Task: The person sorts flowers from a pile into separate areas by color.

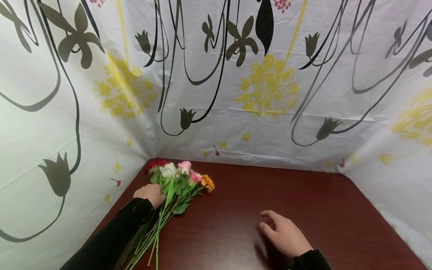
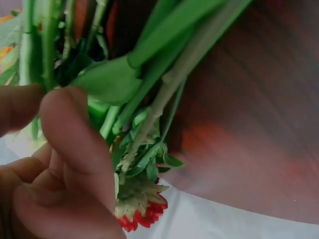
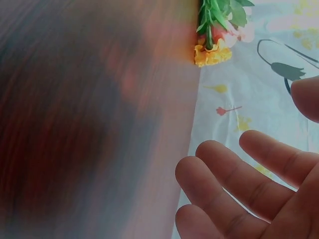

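Note:
A loose bunch of long-stemmed flowers (image 1: 172, 198) lies along the left side of the table, its blooms at the far end. White (image 1: 168, 170), pink (image 1: 184, 167), orange (image 1: 207, 183) and red (image 1: 156, 165) heads show. My left hand (image 1: 150, 194) is at the upper stems, from the left. In the left wrist view, its thumb and a finger come together at a green stem (image 2: 48, 45); the exact contact is partly hidden. The red bloom (image 2: 144, 209) hangs beside that hand. Over the table at the right, my right hand (image 1: 283, 232) holds nothing, its fingers relaxed and apart.
The dark brown table (image 1: 270, 191) has rounded far corners. A white sheet (image 1: 216, 142) printed with grey, yellow and red plant shapes hangs behind it and along both sides. The flower stems run toward the near left edge.

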`<state>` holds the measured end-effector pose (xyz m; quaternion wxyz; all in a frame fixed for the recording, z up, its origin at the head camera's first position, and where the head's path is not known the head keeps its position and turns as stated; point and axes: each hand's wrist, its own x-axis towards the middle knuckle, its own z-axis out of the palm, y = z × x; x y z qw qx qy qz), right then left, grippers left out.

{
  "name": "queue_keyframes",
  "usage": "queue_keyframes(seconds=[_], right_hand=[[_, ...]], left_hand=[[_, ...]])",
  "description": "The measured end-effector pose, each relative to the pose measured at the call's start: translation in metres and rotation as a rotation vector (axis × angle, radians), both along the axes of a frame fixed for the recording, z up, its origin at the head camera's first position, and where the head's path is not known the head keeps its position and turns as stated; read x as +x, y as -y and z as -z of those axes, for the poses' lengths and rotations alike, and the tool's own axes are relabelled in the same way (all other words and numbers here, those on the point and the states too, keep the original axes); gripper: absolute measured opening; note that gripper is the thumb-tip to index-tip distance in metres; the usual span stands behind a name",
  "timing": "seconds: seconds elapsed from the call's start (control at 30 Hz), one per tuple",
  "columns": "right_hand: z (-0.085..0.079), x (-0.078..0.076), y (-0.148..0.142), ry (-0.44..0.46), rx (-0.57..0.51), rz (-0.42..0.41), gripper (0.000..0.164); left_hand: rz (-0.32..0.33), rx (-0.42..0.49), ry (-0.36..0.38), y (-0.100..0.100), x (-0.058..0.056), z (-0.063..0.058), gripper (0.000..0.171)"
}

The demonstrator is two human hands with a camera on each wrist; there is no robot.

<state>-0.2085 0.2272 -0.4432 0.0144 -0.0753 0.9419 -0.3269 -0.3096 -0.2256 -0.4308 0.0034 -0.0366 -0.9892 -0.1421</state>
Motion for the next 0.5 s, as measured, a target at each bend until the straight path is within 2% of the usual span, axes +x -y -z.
queue_keyframes(seconds=[0.1, 0.23, 0.37, 0.5], right_hand=[[-0.001, 0.001, 0.0, 0.01, -0.006, -0.012, 0.037], [-0.002, 0.002, -0.001, 0.025, -0.02, -0.022, 0.042], [-0.001, 0.002, -0.003, 0.035, -0.029, -0.024, 0.048], [0.0, 0.003, -0.005, 0.043, -0.03, -0.019, 0.046]], left_hand=[[-0.016, -0.011, 0.012, -0.001, -0.006, 0.005, 0.041], [-0.018, 0.008, 0.017, -0.003, -0.007, 0.005, 0.038], [-0.009, 0.038, 0.03, -0.004, -0.005, -0.001, 0.032], [-0.001, 0.09, 0.033, -0.006, 0.0, -0.014, 0.028]])
